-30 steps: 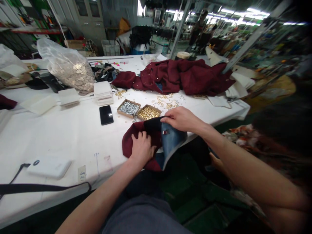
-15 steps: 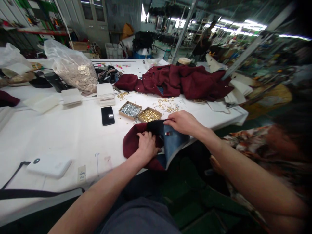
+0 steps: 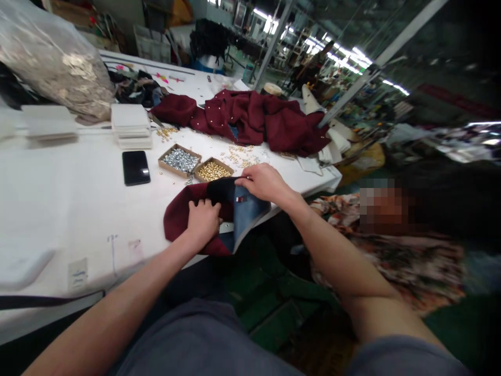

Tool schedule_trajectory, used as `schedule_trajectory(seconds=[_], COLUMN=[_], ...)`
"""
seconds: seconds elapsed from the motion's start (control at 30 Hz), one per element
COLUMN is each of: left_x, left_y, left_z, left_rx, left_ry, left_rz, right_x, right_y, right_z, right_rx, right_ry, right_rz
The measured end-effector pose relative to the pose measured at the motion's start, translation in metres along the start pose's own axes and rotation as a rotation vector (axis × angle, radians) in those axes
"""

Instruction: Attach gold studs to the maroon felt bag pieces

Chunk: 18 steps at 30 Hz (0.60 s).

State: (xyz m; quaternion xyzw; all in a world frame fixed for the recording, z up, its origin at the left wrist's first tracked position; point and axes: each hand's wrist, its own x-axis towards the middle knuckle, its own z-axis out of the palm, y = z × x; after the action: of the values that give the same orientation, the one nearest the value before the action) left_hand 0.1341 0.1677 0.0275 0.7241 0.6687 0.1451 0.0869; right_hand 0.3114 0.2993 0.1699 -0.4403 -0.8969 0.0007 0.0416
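Left hand point(image 3: 204, 223): part-spread fingers pressing burgundy-and-blue soft cloth piece point(image 3: 176, 211) | right hand point(image 3: 264, 183): fingertips pinching its edge | view swinging right, holds staying, handling apparently pausing

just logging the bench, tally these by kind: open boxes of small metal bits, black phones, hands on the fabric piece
Open boxes: 2, silver-bits box and gold-bits box
Black phone: 1
Hands on the maroon-and-blue fabric piece: 2, left hand and right hand
Total: 5

Both hands point(image 3: 204, 222) on maroon piece point(image 3: 176, 214), seemingly cloth
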Motion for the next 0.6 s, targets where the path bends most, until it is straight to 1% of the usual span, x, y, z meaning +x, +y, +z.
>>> schedule_trajectory(seconds=[0.1, 0.2, 0.27, 0.37, 0.4, 0.43, 0.5, 0.57, 0.6], left_x=[-0.006, -0.01, -0.011, -0.014, -0.014, -0.015, -0.016, -0.018, -0.019], left_y=[0.002, 0.001, -0.006, -0.022, -0.028, -0.034, -0.043, -0.045, -0.044], left_z=[-0.001, -0.006, -0.016, -0.041, -0.051, -0.059, -0.071, -0.073, -0.07], left_rx=[-0.041, -0.067, -0.114, -0.229, -0.327, -0.472, -0.855, -1.21, -1.314], left_ry=[0.021, 0.064, 0.105, 0.186, 0.237, 0.31, 0.51, 0.71, 0.774], left_rz=[0.028, 0.025, -0.016, -0.095, -0.123, -0.156, -0.246, -0.34, -0.372], right_x=[0.001, 0.001, 0.0, -0.004, -0.005, -0.006, -0.007, -0.008, -0.008], right_y=[0.001, 0.003, 0.004, 0.006, 0.006, 0.006, 0.002, -0.006, -0.013], right_z=[0.003, 0.007, 0.008, 0.007, 0.005, 0.004, 0.0, -0.006, -0.01], right_rx=[-0.002, 0.023, 0.072, 0.186, 0.228, 0.266, 0.317, 0.327, 0.333], right_ry=[-0.01, 0.03, 0.063, 0.087, 0.086, 0.081, 0.068, 0.071, 0.084], right_rz=[0.007, 0.029, 0.058, 0.097, 0.105, 0.112, 0.119, 0.099, 0.08])
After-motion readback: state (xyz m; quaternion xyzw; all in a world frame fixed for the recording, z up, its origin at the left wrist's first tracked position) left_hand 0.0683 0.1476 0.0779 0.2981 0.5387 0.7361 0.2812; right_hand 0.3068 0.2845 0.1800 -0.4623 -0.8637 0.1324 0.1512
